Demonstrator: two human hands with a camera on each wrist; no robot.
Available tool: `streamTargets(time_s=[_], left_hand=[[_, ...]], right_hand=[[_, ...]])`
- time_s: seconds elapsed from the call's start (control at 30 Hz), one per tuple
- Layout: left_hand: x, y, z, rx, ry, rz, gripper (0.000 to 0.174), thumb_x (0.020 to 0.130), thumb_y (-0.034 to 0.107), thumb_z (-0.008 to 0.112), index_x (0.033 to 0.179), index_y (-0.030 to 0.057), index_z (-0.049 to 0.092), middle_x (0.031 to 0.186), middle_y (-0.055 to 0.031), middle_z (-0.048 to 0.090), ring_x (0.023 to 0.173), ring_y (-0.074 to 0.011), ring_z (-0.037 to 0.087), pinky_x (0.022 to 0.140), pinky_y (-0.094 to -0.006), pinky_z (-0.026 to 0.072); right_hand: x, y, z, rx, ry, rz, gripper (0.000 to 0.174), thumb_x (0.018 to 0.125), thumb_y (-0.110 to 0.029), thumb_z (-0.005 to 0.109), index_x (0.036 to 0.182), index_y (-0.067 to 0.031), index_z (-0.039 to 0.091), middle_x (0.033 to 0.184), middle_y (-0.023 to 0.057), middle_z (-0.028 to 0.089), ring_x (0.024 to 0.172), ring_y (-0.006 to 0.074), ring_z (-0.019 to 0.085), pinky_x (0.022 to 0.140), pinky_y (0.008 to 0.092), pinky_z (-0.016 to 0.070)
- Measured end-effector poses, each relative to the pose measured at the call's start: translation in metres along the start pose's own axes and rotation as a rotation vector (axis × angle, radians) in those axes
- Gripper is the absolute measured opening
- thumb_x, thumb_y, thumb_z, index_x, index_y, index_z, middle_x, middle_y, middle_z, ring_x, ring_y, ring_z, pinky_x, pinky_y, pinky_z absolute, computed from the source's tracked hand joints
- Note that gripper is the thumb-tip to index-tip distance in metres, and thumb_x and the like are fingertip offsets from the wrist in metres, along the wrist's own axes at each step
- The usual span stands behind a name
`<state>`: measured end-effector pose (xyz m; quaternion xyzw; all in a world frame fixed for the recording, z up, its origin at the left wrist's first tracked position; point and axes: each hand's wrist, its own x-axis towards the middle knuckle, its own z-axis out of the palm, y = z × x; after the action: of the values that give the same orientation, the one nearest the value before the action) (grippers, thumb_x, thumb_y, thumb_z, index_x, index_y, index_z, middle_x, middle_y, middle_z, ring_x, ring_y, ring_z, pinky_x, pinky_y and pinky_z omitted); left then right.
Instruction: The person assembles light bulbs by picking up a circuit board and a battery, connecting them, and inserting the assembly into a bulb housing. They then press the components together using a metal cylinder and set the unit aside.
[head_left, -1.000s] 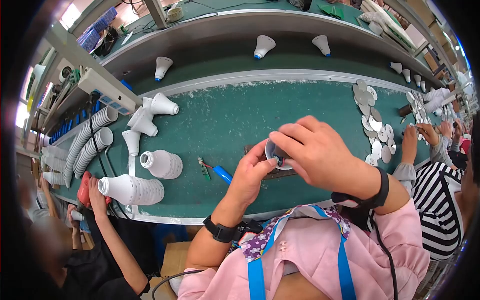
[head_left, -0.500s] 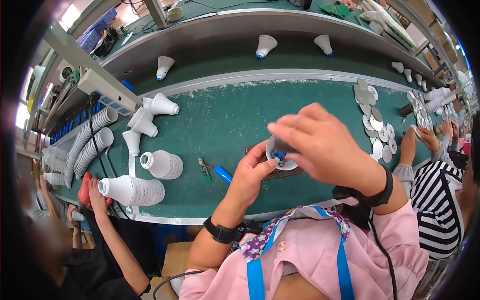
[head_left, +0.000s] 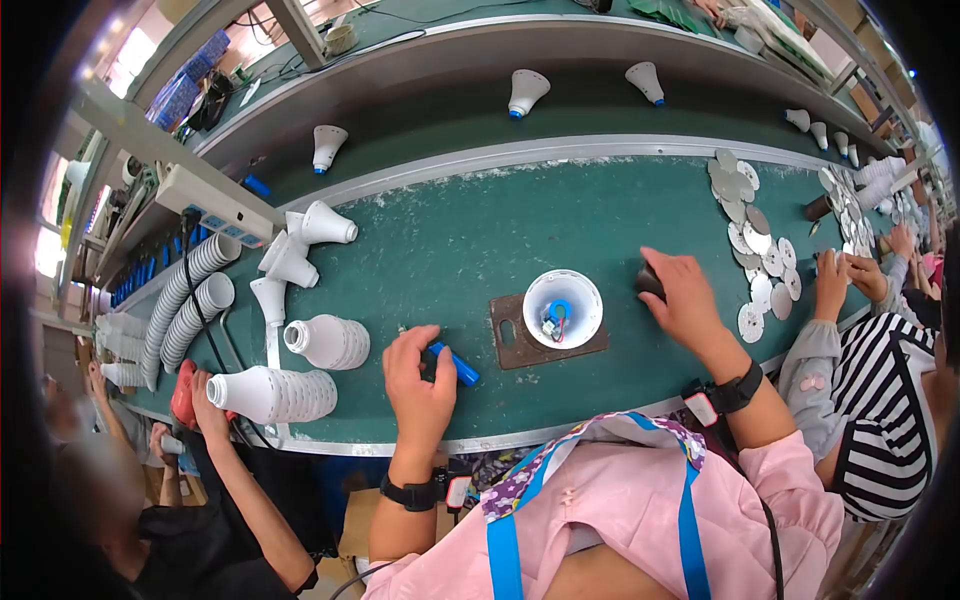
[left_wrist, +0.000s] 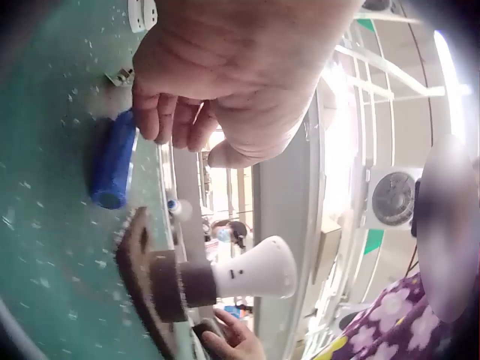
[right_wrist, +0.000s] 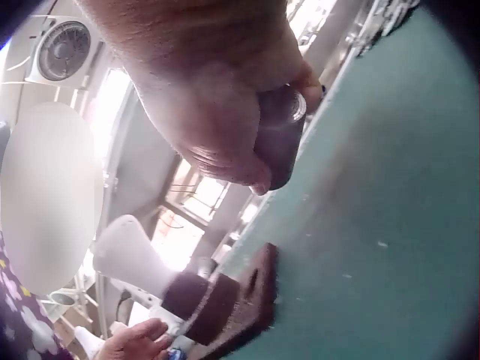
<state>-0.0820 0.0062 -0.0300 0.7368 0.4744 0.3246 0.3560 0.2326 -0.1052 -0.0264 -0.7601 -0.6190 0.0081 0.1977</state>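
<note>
A white lamp housing (head_left: 563,309) stands mouth up in a holder on a rusty brown base plate (head_left: 507,345); a blue part and thin wires show inside it. My left hand (head_left: 418,385) hovers over a blue cylindrical battery (head_left: 462,369) with loosely bent fingers. In the left wrist view its fingertips are beside the upper end of the battery (left_wrist: 114,161), close to a small circuit board (left_wrist: 120,77). To the right of the housing, my right hand (head_left: 685,305) grips a dark cylinder (right_wrist: 281,139) between thumb and fingers.
Stacked white housings (head_left: 270,395) and loose ones (head_left: 325,223) lie on the left. Round metal discs (head_left: 757,240) are spread at the right. A shelf ledge (head_left: 430,70) runs along the back. People work on both sides, one holding a red tool (head_left: 184,395).
Both hands have left the white housing, which now stands in the holder. My left hand moved left to the battery; my right moved right and took hold of the dark cylinder.
</note>
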Motion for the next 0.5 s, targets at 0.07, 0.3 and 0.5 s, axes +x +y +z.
streamTargets(time_s=[0.07, 0.3, 0.5], left_hand=[[-0.003, -0.003, 0.002, 0.257, 0.041, 0.182, 0.032, 0.07, 0.005, 0.061, 0.102, 0.0036, 0.055, 0.106, -0.0119, 0.053, 0.099, -0.0268, 0.048, 0.087, -0.037, 0.0383], [-0.011, 0.002, 0.015, 0.409, 0.066, 0.249, 0.038, 0.066, 0.007, 0.065, 0.102, 0.0048, 0.055, 0.112, -0.0126, 0.05, 0.108, -0.0336, 0.04, 0.093, -0.0418, 0.0318], [-0.013, -0.011, 0.01, 0.402, 0.034, 0.255, 0.039, 0.065, 0.01, 0.067, 0.102, 0.0042, 0.056, 0.113, -0.0121, 0.049, 0.108, -0.0342, 0.04, 0.093, -0.0431, 0.0317]], right_hand=[[0.002, -0.006, -0.005, -0.055, -0.029, -0.019, 0.055, 0.069, -0.017, 0.067, 0.119, -0.0063, 0.046, 0.106, 0.012, 0.056, 0.096, 0.0322, 0.049, 0.084, 0.0405, 0.0405], [0.039, -0.093, -0.012, 0.489, -0.046, -0.432, 0.072, 0.06, -0.018, 0.074, 0.123, -0.0043, 0.04, 0.112, 0.0197, 0.048, 0.1, 0.0358, 0.049, 0.085, 0.0394, 0.0422], [0.027, -0.092, 0.0, 0.51, 0.145, -0.424, 0.071, 0.055, -0.008, 0.074, 0.119, -0.0022, 0.042, 0.106, 0.0185, 0.05, 0.094, 0.0344, 0.052, 0.08, 0.0378, 0.0454]])
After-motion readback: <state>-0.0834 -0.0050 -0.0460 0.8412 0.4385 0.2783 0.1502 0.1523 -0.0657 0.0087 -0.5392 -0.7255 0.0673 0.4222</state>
